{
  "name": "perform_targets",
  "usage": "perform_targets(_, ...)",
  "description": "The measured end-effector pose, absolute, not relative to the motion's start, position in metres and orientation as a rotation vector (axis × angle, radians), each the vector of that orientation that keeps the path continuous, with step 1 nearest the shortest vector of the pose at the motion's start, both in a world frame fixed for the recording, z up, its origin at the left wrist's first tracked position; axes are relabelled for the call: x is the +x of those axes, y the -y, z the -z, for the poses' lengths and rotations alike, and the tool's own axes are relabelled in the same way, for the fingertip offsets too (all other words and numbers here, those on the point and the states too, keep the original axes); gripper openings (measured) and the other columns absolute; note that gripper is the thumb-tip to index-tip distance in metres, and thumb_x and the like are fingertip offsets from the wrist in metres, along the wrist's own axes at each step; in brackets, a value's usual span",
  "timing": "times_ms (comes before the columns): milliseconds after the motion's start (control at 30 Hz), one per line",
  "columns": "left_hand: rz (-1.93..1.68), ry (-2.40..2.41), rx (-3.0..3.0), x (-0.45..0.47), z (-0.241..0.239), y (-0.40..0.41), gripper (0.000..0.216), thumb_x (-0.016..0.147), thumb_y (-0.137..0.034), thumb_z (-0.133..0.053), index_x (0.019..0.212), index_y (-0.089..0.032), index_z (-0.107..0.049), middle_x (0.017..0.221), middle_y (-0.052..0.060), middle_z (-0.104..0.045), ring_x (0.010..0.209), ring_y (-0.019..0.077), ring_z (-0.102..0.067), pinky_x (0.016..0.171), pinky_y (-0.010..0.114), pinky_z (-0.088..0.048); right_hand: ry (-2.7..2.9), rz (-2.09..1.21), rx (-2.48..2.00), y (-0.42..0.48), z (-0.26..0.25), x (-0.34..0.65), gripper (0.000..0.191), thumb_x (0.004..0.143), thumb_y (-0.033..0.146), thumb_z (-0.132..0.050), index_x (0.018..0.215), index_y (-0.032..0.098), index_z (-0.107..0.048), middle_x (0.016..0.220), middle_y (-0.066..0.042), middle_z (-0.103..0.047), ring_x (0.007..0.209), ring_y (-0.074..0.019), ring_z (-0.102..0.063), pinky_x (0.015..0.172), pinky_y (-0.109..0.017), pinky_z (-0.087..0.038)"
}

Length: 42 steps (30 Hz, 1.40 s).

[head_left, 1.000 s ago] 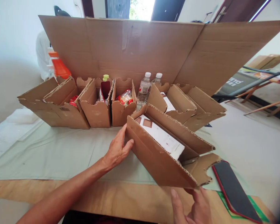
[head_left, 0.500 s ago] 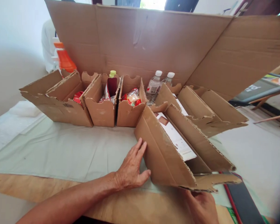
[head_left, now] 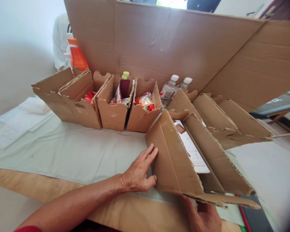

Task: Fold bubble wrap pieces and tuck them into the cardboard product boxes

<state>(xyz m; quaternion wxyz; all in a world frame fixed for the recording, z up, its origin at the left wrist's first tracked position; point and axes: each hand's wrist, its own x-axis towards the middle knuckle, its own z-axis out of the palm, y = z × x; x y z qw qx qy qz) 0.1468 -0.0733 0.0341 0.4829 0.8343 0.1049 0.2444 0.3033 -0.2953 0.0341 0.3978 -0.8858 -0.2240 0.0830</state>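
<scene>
Left hand (head_left: 140, 170) spread against cardboard box (head_left: 175, 161) at lower right of frame; right hand (head_left: 204, 216) under its near end, closure indiscernible.

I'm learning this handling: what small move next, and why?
Perhaps nudge the near box slightly rightward: the left hand touches its left side, the right hand is at its near end, and its far corner looks close to the snack box.

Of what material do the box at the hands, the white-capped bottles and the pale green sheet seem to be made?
Box: matt brown corrugated cardboard; its cut edges look fluted.
Bottles: see-through and glossy, so probably clear plastic.
Sheet: dull, likely fabric, judging by soft creases.
</scene>
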Motion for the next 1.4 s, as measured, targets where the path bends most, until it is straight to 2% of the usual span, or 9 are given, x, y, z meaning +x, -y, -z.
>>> perform_targets(167,-0.583,-0.261,1.963,0.148,-0.036,0.068,0.107,0.07,-0.018,-0.063,0.166,-0.022,-0.016,0.174,0.015,-0.01,0.16,0.0357,-0.016,0.128,0.06,-0.022,0.504,-0.15,-2.184,0.282,-0.041,0.288,0.054,0.075,0.071,-0.07,0.092,0.02,-0.065,0.088,-0.01,-0.074,0.086,-0.0316,-0.069,0.07,-0.039,-0.051)
perform_targets(267,-0.566,-0.274,1.923,0.15,-0.036,0.065,0.107,0.069,-0.019,-0.063,0.166,-0.022,-0.017,0.174,0.014,-0.01,0.16,0.0344,-0.013,0.129,0.059,-0.019,0.575,-0.158,-2.178,0.273,-0.048,0.291,0.059,0.07,0.072,-0.073,0.095,0.019,-0.066,0.09,-0.011,-0.075,0.086,-0.0315,-0.07,0.07,-0.04,-0.053)
perform_targets(567,-0.526,-0.302,1.843,0.15,-0.038,0.061,0.105,0.069,-0.02,-0.064,0.165,-0.019,-0.021,0.174,0.015,-0.012,0.161,0.0335,-0.012,0.129,0.058,-0.02,0.693,-0.172,-2.206,0.258,-0.062,0.298,0.059,0.072,0.073,-0.071,0.097,0.02,-0.064,0.092,-0.011,-0.075,0.073,-0.0258,-0.068,0.053,-0.033,-0.049)
perform_targets(667,-0.512,-0.295,1.847,0.148,-0.038,0.062,0.105,0.067,-0.019,-0.063,0.164,-0.019,-0.023,0.173,0.014,-0.013,0.16,0.0333,-0.014,0.13,0.058,-0.015,0.634,-0.149,-2.26,0.264,-0.06,0.289,0.063,0.07,0.076,-0.069,0.096,0.019,-0.064,0.088,-0.011,-0.074,0.068,-0.0247,-0.066,0.054,-0.034,-0.048)
perform_targets(833,-0.517,-0.287,1.793,0.149,-0.037,0.051,0.102,0.065,-0.019,-0.061,0.162,-0.017,-0.029,0.173,0.013,-0.018,0.16,0.0313,-0.018,0.13,0.054,-0.017,0.63,-0.09,-2.269,0.26,-0.055,0.275,0.059,0.076,0.074,-0.067,0.096,0.019,-0.063,0.087,-0.008,-0.072,0.072,-0.024,-0.065,0.06,-0.035,-0.049)
perform_targets(967,-0.54,-0.302,1.73,0.151,-0.036,0.043,0.1,0.065,-0.019,-0.056,0.162,-0.017,-0.031,0.172,0.012,-0.022,0.16,0.0309,-0.02,0.13,0.052,-0.02,0.694,-0.05,-2.247,0.246,-0.056,0.275,0.055,0.076,0.071,-0.069,0.096,0.02,-0.061,0.082,-0.005,-0.069,0.059,-0.0191,-0.059,0.057,-0.034,-0.048)
perform_targets(1233,-0.577,-0.303,1.843,0.147,-0.043,0.065,0.104,0.066,-0.016,-0.058,0.164,-0.018,-0.024,0.174,0.013,-0.012,0.161,0.0316,-0.015,0.13,0.054,-0.017,0.84,-0.129,-2.164,0.227,-0.066,0.317,0.053,0.071,0.071,-0.069,0.092,0.021,-0.064,0.081,-0.008,-0.075,0.067,-0.0244,-0.069,0.051,-0.031,-0.049)
perform_targets(1300,-0.58,-0.339,1.852,0.15,-0.043,0.069,0.099,0.07,-0.018,-0.06,0.163,-0.018,-0.026,0.173,0.014,-0.017,0.16,0.032,-0.019,0.13,0.055,-0.02,0.861,-0.124,-2.181,0.218,-0.068,0.321,0.055,0.073,0.073,-0.065,0.092,0.021,-0.063,0.085,-0.009,-0.076,0.069,-0.0245,-0.07,0.053,-0.031,-0.05)
perform_targets(1400,-0.629,-0.505,1.814,0.155,-0.042,0.07,0.084,0.08,-0.024,-0.059,0.159,-0.014,-0.033,0.168,0.019,-0.03,0.154,0.0346,-0.033,0.124,0.056,-0.035,0.894,-0.119,-2.235,0.194,-0.071,0.325,0.057,0.076,0.076,-0.056,0.09,0.022,-0.062,0.088,-0.01,-0.076,0.067,-0.0236,-0.069,0.059,-0.033,-0.051)
